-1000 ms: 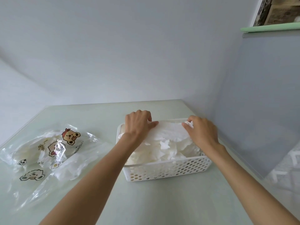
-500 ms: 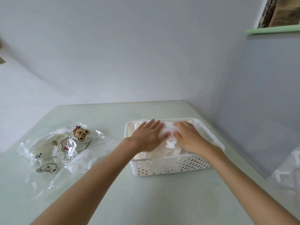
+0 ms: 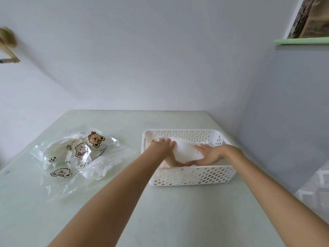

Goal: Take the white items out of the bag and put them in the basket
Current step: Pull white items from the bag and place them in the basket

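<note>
Both hands are down inside the white basket (image 3: 191,176), settling the white items (image 3: 183,150) — best done by pressing flat and evenly so the soft pile sits below the rim without springing back up. The left hand (image 3: 161,146) lies on the pile's left end, fingers (image 3: 166,140) nearly straight and together; the right hand (image 3: 211,154) presses its right side, fingers spread flat. Neither grips anything. The printed clear bag (image 3: 78,154) lies crumpled on the worktop (image 3: 124,211), well apart to the left — whether anything white remains inside, I cannot tell.
</note>
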`<state>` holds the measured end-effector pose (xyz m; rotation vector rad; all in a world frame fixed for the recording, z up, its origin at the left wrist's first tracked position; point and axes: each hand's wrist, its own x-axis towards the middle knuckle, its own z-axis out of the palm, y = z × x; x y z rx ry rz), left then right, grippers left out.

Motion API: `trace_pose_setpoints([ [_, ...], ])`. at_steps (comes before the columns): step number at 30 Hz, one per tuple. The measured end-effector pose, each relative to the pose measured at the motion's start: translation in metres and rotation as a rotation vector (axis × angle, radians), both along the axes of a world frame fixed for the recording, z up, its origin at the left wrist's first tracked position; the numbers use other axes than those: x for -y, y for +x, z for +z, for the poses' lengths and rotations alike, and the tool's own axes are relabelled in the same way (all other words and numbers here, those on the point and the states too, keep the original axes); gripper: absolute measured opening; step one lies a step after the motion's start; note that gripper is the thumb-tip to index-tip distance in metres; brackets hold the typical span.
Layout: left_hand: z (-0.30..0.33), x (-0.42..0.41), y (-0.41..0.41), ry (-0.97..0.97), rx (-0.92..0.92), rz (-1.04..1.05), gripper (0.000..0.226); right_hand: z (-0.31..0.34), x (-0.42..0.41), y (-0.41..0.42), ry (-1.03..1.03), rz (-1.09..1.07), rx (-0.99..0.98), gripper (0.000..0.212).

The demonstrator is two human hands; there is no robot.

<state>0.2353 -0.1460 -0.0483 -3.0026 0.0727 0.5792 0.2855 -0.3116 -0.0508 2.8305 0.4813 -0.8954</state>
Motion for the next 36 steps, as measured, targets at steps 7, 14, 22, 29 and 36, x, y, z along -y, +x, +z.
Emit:
trace_pose_setpoints([
  [7,0.039,-0.029,-0.023,-0.375,0.369,-0.085,0.079,0.044,0.021,-0.023,0.752,-0.060,0.264,0.038],
  [14,0.026,-0.158,-0.102,-0.404,0.455,0.257,0.075,0.049,-0.061,-0.089,1.097,0.090,0.571,0.024],
  [22,-0.023,-0.225,-0.136,-0.451,0.480,0.560,0.023,-0.004,-0.187,-0.143,0.710,0.353,0.447,0.032],
  [29,-0.037,-0.204,-0.117,-0.281,0.147,0.409,0.050,-0.048,-0.210,-0.121,0.525,0.372,0.606,0.030],
  [36,-0.045,-0.216,-0.115,-0.290,0.225,0.416,0.028,-0.064,-0.207,-0.119,0.687,0.475,0.609,0.019],
])
